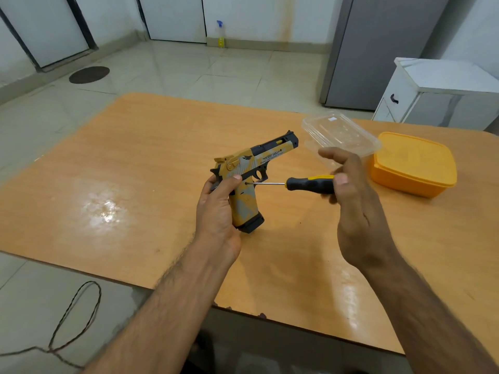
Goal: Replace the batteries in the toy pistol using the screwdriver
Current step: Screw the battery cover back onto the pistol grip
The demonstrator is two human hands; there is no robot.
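Note:
My left hand (217, 209) grips the yellow, grey and black toy pistol (259, 160) by its handle, holding it above the orange table (140, 168) with the barrel pointing up and to the right. My right hand (351, 201) pinches the black and yellow handle of the screwdriver (310, 184) between thumb and fingers, the index finger stretched out. The screwdriver lies level, and its thin metal tip touches the pistol's grip just behind the trigger guard.
A clear plastic container (340, 133) and a closed orange lidded box (413, 164) stand on the table's right side. A white cabinet (432, 90) and a grey fridge (378, 49) stand behind. A cable (75, 314) loops on the tiled floor at lower left.

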